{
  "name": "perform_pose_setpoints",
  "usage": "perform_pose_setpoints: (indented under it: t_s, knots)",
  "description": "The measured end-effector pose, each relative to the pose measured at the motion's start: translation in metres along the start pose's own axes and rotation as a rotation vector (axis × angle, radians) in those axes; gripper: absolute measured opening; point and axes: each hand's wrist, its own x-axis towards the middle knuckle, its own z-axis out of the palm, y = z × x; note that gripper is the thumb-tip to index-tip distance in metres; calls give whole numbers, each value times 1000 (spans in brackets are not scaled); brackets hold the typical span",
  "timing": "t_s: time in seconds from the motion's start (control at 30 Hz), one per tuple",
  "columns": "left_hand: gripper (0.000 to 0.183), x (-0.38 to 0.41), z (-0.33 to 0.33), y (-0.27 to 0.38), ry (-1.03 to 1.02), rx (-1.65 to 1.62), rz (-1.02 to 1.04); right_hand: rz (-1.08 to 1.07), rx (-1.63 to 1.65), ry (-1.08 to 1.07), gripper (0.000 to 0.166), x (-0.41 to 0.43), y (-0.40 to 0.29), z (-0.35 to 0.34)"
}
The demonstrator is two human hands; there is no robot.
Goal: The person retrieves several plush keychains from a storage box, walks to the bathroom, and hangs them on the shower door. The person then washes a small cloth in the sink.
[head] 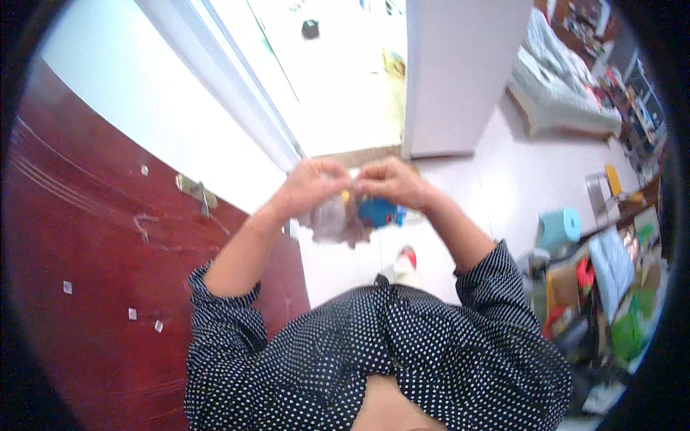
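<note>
My left hand (319, 183) and my right hand (392, 183) meet in front of me at chest height, fingertips almost touching. Between them they pinch the top of a small blurred bundle. Under my left hand hangs its greyish-brown, ruffled part (330, 220), which may be cloth or a thin bag. A rounded blue part (378, 211) with small coloured marks hangs below my right hand. A small yellow patch (345, 197) shows between the two. The exact spot where the fingers grip is too blurred to make out.
A dark red door (108, 226) with a metal handle (200, 195) is close on the left. Ahead lies a bright doorway (345, 102) beside a white wall (466, 75). To the right are a covered bed (566, 102), a light-blue stool-like object (559, 227) and piled clutter (593, 291).
</note>
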Motion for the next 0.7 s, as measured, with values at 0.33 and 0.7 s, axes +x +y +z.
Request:
perform_pose_setpoints:
  t_s: [0.33, 0.7]
  knots:
    - [10, 89, -13, 7, 287, -66, -41, -17, 62, -232, 21, 95, 26, -98]
    - [13, 178, -116, 26, 400, -226, -103, -203, -146, -222, 18, 240, 10, -207]
